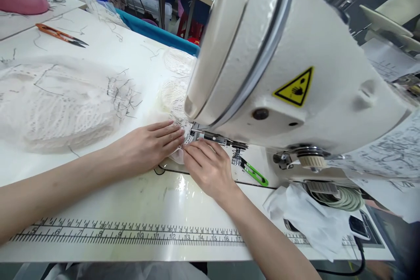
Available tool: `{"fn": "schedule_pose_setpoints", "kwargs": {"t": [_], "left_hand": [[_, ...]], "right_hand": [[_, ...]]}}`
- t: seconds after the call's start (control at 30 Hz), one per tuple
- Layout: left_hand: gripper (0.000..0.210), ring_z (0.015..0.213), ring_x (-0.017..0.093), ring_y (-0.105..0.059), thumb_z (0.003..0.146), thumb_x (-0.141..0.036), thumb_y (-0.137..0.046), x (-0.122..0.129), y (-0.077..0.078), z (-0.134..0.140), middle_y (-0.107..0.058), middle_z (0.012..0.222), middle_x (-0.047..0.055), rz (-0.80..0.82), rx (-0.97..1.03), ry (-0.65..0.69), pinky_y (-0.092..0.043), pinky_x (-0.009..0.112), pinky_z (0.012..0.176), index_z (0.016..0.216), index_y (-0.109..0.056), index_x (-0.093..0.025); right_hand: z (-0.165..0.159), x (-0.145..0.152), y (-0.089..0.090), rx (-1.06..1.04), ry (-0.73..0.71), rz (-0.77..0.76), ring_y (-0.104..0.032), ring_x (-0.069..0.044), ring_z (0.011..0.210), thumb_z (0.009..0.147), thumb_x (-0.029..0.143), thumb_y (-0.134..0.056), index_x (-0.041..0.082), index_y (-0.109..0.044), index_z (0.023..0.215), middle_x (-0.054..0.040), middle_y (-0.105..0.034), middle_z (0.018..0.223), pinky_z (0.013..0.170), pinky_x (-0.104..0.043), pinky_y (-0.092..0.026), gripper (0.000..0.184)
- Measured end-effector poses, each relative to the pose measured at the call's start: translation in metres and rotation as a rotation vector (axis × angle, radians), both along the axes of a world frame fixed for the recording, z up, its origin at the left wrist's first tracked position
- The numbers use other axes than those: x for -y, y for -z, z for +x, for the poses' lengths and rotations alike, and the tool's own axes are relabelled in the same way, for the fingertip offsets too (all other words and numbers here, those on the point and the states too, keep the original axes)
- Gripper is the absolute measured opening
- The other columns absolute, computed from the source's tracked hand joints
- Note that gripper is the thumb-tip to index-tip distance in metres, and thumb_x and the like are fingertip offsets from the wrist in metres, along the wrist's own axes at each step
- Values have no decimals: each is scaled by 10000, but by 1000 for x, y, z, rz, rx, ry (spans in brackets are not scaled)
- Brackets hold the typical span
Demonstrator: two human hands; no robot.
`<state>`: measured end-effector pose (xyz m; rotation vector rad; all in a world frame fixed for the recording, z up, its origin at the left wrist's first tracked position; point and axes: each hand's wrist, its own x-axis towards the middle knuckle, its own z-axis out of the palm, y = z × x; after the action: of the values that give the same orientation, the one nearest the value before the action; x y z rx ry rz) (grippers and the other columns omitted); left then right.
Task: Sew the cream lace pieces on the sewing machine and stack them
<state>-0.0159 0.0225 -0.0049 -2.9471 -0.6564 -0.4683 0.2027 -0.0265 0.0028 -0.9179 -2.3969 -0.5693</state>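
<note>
Rests the left hand [155, 143] on white lace [179, 113] beside the sewing machine [288, 52], with the right hand [210, 164] close by (green snips [256, 173] just beyond); has orange snips [55, 32] and more lace [72, 113] on the worktop [108, 203], farther left.

The lace [175, 94] is white with rows of tiny holes. The white bench [131, 201] has black ruler marks [141, 236] along its near edge and a blue strip [157, 37] along its far edge. The creamy sewing machine [328, 43] has a yellow and black sign [297, 87]. The orange snips [59, 33] have black tips.
</note>
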Motion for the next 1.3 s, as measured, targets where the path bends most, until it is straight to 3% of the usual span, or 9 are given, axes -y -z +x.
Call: {"fn": "schedule_pose_setpoints", "kwargs": {"t": [0.23,0.6,0.8,0.97,1.13,1.3], "left_hand": [[440,1277,275,-604,937,-83,-381,8,0,6,-641,1343,161,77,27,-40,-461,406,1131,1278,-659,-69],[424,1289,276,-592,969,-149,-401,18,10,11,-653,1344,145,89,67,-154,-435,412,1138,1314,-644,-108],[431,1186,320,-655,1012,-203,-351,24,4,18,-687,1260,204,209,28,-181,-477,446,1075,1226,-685,-34],[405,1208,325,-641,999,-200,-400,27,4,18,-674,1286,208,154,78,-187,-456,441,1089,1262,-668,-48],[393,1229,343,-626,964,-164,-468,29,7,17,-655,1311,218,131,80,-180,-445,459,1104,1298,-643,-55],[380,1210,346,-637,967,-157,-463,30,5,18,-657,1300,230,205,43,-176,-458,476,1088,1285,-641,-46]], "right_hand": [[4,3,4,-5,31,-42,-684,-132,960,923,55,-595,197,-679,878,3,-778,961,841,-281,-515,171],[6,7,6,-17,108,-118,-675,-120,994,952,90,-562,197,-699,971,5,-775,1075,828,-278,-499,176],[9,7,6,-21,119,-98,-680,-125,1004,958,92,-548,191,-701,992,6,-775,1087,830,-280,-478,185],[13,6,4,3,120,-85,-687,-122,982,943,58,-553,193,-700,1012,9,-775,1076,862,-289,-461,211],[17,5,2,36,101,-122,-691,-141,990,943,59,-565,194,-702,1033,-15,-770,1078,867,-277,-496,213],[19,3,3,33,130,-138,-698,-140,926,944,59,-568,181,-701,1041,-36,-767,1087,851,-271,-533,204]]}}
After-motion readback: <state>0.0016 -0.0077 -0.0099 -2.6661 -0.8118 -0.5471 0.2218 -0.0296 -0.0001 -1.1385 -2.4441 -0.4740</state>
